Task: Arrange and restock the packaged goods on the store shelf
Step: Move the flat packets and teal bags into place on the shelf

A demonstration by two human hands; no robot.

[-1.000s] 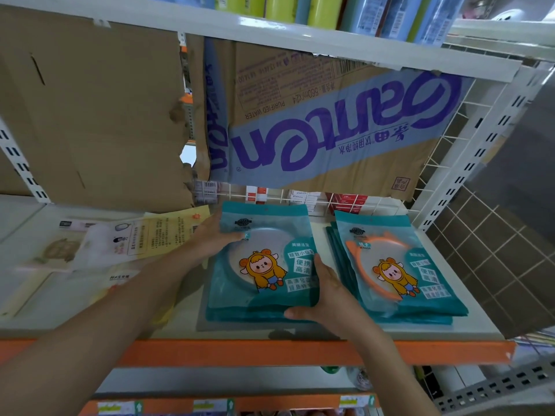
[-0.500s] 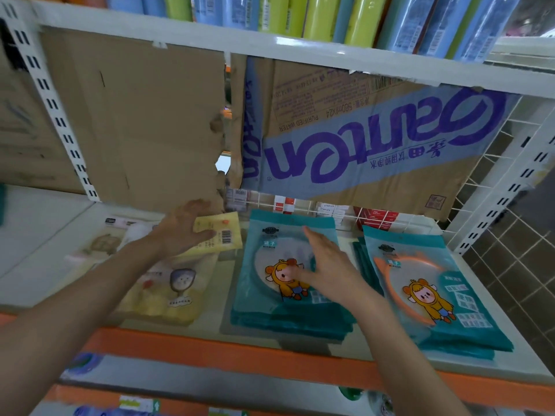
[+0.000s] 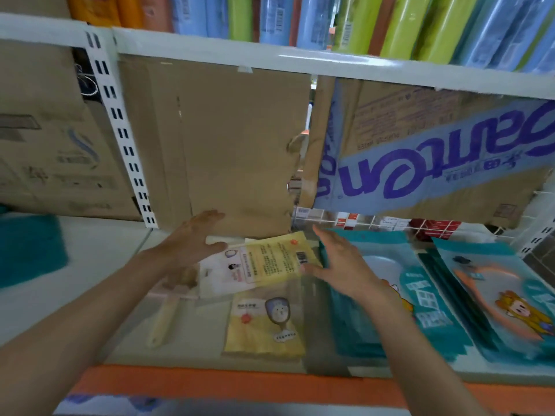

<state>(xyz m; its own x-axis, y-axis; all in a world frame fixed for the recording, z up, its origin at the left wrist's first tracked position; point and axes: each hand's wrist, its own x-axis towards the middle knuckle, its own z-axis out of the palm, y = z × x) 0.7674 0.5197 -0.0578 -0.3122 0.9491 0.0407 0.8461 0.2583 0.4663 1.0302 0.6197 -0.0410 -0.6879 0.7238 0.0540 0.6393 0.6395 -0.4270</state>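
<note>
Lying askew on the white metal shelf, a flat, glossy yellow pouch with a barcode overlaps a second pouch of the same film, which lies square to the orange front lip. The left hand rests its thumb on the tilted pouch's far left corner, grip spread and fingers straight. The right hand is spread too, with its thumb at the barcode edge; blur hides whether it touches. Its forearm covers much of a teal stack of slick pouches, and an outer stack is cut off at the frame's right. A pale wooden handle under clear wrap is too smeared to identify. Creased, torn cardboard backs the shelf.
</note>
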